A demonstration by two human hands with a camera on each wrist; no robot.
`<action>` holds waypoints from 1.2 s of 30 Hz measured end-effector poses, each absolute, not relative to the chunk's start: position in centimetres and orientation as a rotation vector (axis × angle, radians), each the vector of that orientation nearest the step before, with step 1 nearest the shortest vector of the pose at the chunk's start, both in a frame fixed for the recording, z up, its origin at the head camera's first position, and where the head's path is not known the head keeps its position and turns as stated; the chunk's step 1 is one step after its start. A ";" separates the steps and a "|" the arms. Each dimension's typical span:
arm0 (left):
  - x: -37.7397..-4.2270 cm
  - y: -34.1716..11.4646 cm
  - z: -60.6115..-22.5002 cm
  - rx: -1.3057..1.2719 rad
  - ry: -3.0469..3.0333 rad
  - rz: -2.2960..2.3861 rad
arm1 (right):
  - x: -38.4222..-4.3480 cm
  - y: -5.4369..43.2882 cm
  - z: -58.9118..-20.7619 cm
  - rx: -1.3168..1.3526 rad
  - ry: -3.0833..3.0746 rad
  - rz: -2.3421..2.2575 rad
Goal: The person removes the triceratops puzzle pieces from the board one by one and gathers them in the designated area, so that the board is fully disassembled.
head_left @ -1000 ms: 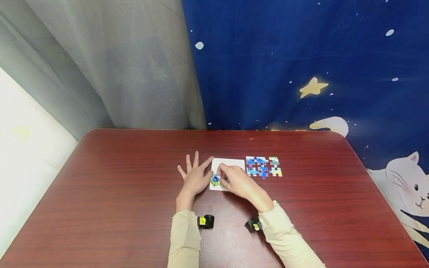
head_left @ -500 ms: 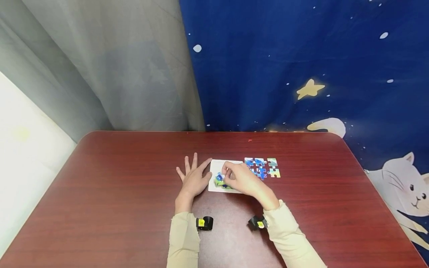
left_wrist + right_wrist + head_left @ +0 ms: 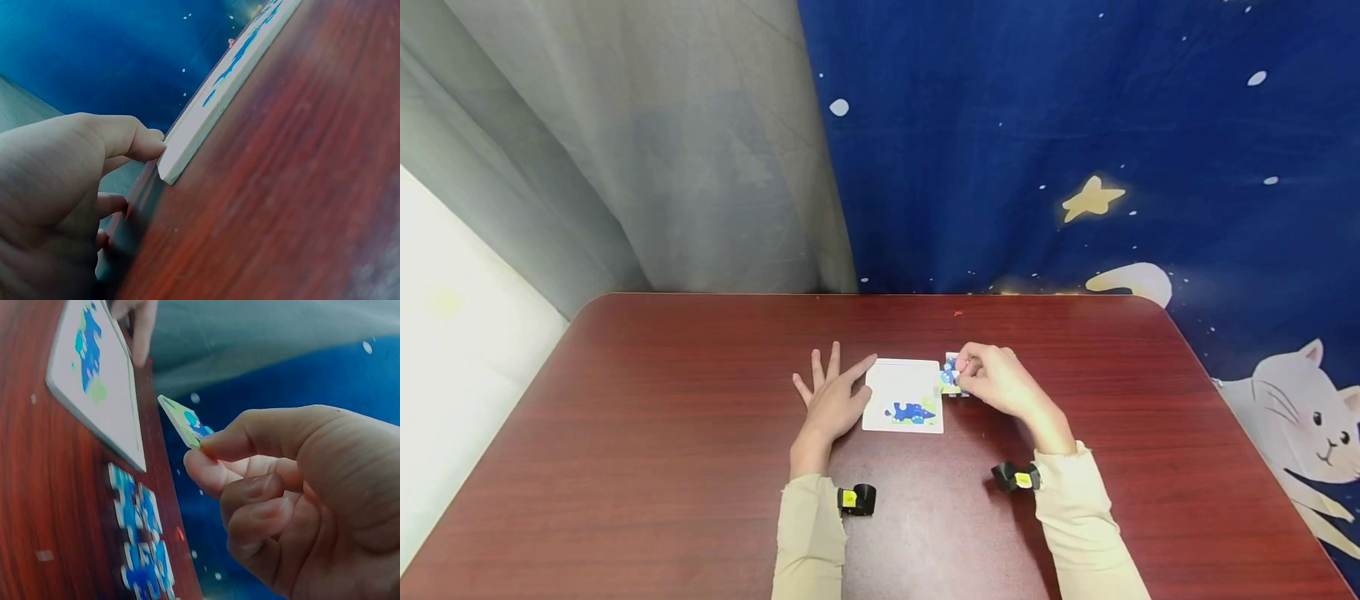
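A white puzzle board [image 3: 898, 379] lies on the table, with a blue and green picture part [image 3: 913, 412] along its lower right. My left hand [image 3: 832, 407] rests beside it, fingers spread, thumb [image 3: 140, 145] touching the board's left edge. To the right of the board, my right hand [image 3: 1002, 383] holds a green, blue and white puzzle piece [image 3: 183, 420], pinched between thumb and index finger above the table. Below that piece, several loose blue puzzle pieces [image 3: 139, 569] lie together on the table; in the head view the right hand hides most of them.
The dark red wooden table [image 3: 685, 467] runs back to a grey curtain [image 3: 730, 183] and a blue starry one [image 3: 962, 150]. A tiny red bit [image 3: 958, 313] lies near the far edge. Black wrist cameras [image 3: 857, 500] sit at both wrists.
My right hand has lifted the green and blue piece off the board and carried it right, over the loose pieces. The left hand stays at the board's left edge.
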State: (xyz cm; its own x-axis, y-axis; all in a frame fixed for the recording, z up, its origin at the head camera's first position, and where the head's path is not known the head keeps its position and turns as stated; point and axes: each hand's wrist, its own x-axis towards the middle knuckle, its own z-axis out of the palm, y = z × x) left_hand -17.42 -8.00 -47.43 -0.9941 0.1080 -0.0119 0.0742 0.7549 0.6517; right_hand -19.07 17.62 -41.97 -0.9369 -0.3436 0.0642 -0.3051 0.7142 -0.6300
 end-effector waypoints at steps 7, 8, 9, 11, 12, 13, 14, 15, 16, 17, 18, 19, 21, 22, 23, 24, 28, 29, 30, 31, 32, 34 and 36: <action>-17.4 -8.0 -47.4 0.151 2.902 1.067 | -19.1 19.5 -41.8 -0.454 2.839 -0.975; -17.3 -8.0 -47.4 0.149 2.902 1.066 | -19.1 19.6 -41.8 -0.453 2.834 -0.964; -17.3 -8.0 -47.4 0.148 2.901 1.067 | -19.0 19.7 -41.8 -0.450 2.830 -0.951; -17.4 -8.1 -47.4 0.147 2.901 1.067 | -18.9 19.9 -41.8 -0.447 2.817 -0.925; -17.4 -8.1 -47.5 0.147 2.901 1.067 | -18.9 20.0 -41.9 -0.448 2.802 -0.916; -17.4 -8.1 -47.5 0.145 2.900 1.069 | -18.8 20.0 -41.9 -0.450 2.784 -0.910; -17.4 -8.1 -47.5 0.144 2.900 1.070 | -18.8 20.0 -42.0 -0.448 2.759 -0.910; -17.4 -8.0 -47.5 0.142 2.900 1.072 | -18.7 19.9 -42.1 -0.437 2.734 -0.911; -17.4 -8.0 -47.5 0.141 2.902 1.072 | -18.6 19.9 -42.1 -0.426 2.705 -0.920; -17.4 -8.0 -47.5 0.140 2.901 1.073 | -18.6 19.8 -42.2 -0.414 2.676 -0.928; -17.4 -8.0 -47.4 0.138 2.903 1.074 | -18.5 19.8 -42.3 -0.404 2.650 -0.937; -17.4 -8.0 -47.4 0.137 2.903 1.076 | -18.5 19.7 -42.4 -0.393 2.629 -0.941; -17.5 -8.0 -47.3 0.133 2.900 1.075 | -18.4 19.6 -42.5 -0.379 2.602 -0.941; -17.5 -8.0 -47.3 0.131 2.898 1.072 | -18.4 19.5 -42.5 -0.377 2.595 -0.938; -17.4 -8.0 -47.3 0.130 2.898 1.072 | -18.4 19.4 -42.6 -0.377 2.592 -0.929; -17.5 -8.0 -47.3 0.128 2.898 1.073 | -18.4 19.4 -42.7 -0.375 2.589 -0.926; -17.5 -8.0 -47.3 0.127 2.896 1.078 | -18.4 19.0 -42.9 -0.372 2.594 -0.897; -17.5 -8.0 -47.3 0.127 2.898 1.081 | -18.5 19.0 -43.0 -0.369 2.595 -0.887; -17.5 -8.0 -47.3 0.128 2.899 1.087 | -18.5 18.9 -43.0 -0.366 2.596 -0.882; -17.5 -8.0 -47.4 0.128 2.899 1.093 | -18.5 18.9 -43.0 -0.380 2.601 -0.871; -17.5 -8.0 -47.4 0.127 2.901 1.099 | -18.5 18.9 -43.1 -0.395 2.610 -0.858; -17.5 -8.0 -47.5 0.130 2.908 1.108 | -18.5 18.8 -43.0 -0.424 2.631 -0.829; -17.5 -8.0 -47.5 0.132 2.911 1.117 | -18.5 18.8 -43.0 -0.450 2.654 -0.800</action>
State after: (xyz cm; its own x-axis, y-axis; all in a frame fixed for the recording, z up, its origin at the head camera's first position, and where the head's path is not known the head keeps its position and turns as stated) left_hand -17.51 -7.97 -47.49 -0.9962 0.0863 0.0113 0.0717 0.7403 0.6685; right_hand -18.51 18.76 -43.01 -0.8949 -0.3877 -0.2208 -0.2010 0.7922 -0.5762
